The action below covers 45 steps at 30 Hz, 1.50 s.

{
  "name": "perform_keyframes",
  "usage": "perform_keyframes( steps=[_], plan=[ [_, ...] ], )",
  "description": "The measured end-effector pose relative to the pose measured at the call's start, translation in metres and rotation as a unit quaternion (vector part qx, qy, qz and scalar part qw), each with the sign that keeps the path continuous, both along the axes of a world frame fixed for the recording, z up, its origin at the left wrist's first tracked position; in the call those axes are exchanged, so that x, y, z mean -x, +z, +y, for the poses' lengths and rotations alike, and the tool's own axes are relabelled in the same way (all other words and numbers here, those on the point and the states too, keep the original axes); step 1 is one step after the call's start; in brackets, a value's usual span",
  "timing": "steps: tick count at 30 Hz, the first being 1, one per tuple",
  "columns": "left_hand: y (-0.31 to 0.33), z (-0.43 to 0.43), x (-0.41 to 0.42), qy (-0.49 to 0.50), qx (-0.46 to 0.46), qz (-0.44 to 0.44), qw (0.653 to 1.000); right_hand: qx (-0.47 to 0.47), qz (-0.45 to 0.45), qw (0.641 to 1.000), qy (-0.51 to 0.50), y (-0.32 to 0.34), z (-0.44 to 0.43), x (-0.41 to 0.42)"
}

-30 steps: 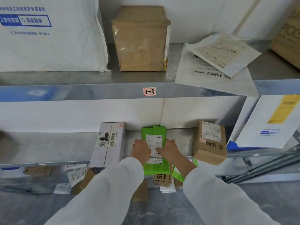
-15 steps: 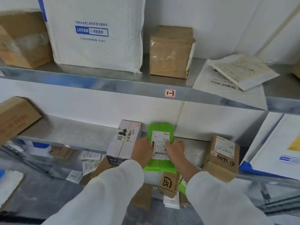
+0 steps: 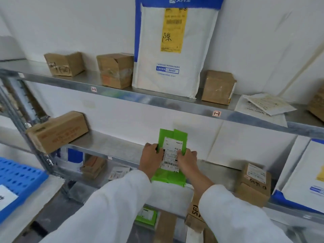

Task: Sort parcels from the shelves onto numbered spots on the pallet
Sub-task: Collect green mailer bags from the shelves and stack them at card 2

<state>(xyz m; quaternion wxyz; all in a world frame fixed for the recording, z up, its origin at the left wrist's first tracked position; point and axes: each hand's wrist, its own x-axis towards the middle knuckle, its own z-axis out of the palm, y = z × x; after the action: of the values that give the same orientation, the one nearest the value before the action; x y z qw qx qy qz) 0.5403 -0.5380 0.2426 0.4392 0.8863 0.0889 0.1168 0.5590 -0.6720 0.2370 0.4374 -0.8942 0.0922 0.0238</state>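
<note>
Head view: your left hand (image 3: 151,159) and right hand (image 3: 186,161) grip the flat green plastic parcel (image 3: 169,179), its white label (image 3: 172,151) between your fingers (image 3: 154,147).

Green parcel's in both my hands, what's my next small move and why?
Probably swing the green parcel left toward the blue pallet: the left hand and right hand grip its sides, and the pallet lies low on the left.
</note>
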Motion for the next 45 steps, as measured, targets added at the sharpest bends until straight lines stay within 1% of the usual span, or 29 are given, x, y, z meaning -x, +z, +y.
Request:
perform_keyframes(
  steps=[3, 6, 8, 11, 15, 18, 21, 26, 29, 32, 37, 38, 41, 45],
  plan=[
    [0.008, 0.062, 0.042, 0.046, -0.001, -0.020, 0.999, -0.007, -0.004, 0.998, 0.055, 0.008, 0.065, 0.026],
    [0.011, 0.131, 0.098, 0.092, 0.037, -0.006, 0.995, 0.018, 0.008, 0.993, 0.116, 0.015, 0.140, 0.057],
    [0.015, 0.185, 0.145, 0.144, 0.053, -0.015, 0.988, 0.032, 0.010, 0.985, 0.170, 0.019, 0.204, 0.085],
    [0.019, 0.263, 0.211, 0.234, 0.059, -0.031, 0.970, 0.022, 0.000, 0.968, 0.249, 0.021, 0.296, 0.132],
    [0.022, 0.351, 0.300, 0.327, 0.048, -0.046, 0.943, -0.010, -0.020, 0.939, 0.344, 0.025, 0.398, 0.208],
    [0.025, 0.394, 0.370, 0.397, 0.055, -0.067, 0.914, -0.020, -0.024, 0.908, 0.417, 0.031, 0.459, 0.265],
    [0.022, 0.422, 0.431, 0.452, 0.061, -0.082, 0.886, -0.018, -0.037, 0.878, 0.476, 0.033, 0.503, 0.318],
    [0.017, 0.450, 0.511, 0.535, 0.046, -0.074, 0.840, -0.017, -0.024, 0.821, 0.571, 0.025, 0.555, 0.392],
    [0.013, 0.463, 0.539, 0.577, 0.024, -0.066, 0.814, -0.010, -0.017, 0.792, 0.610, 0.019, 0.577, 0.418],
    [0.010, 0.475, 0.550, 0.608, 0.022, -0.057, 0.792, -0.009, -0.012, 0.764, 0.645, 0.014, 0.600, 0.428],
    [0.007, 0.509, 0.545, 0.646, 0.015, -0.034, 0.763, -0.017, 0.009, 0.741, 0.671, 0.009, 0.645, 0.423],
    [0.007, 0.519, 0.542, 0.650, 0.015, -0.032, 0.759, -0.019, 0.014, 0.738, 0.674, 0.009, 0.656, 0.420],
    [0.007, 0.552, 0.531, 0.645, 0.002, -0.016, 0.764, -0.032, 0.031, 0.735, 0.677, 0.008, 0.685, 0.407],
    [0.012, 0.586, 0.517, 0.649, -0.004, -0.023, 0.760, -0.050, 0.035, 0.728, 0.683, 0.011, 0.718, 0.392]
  ],
)
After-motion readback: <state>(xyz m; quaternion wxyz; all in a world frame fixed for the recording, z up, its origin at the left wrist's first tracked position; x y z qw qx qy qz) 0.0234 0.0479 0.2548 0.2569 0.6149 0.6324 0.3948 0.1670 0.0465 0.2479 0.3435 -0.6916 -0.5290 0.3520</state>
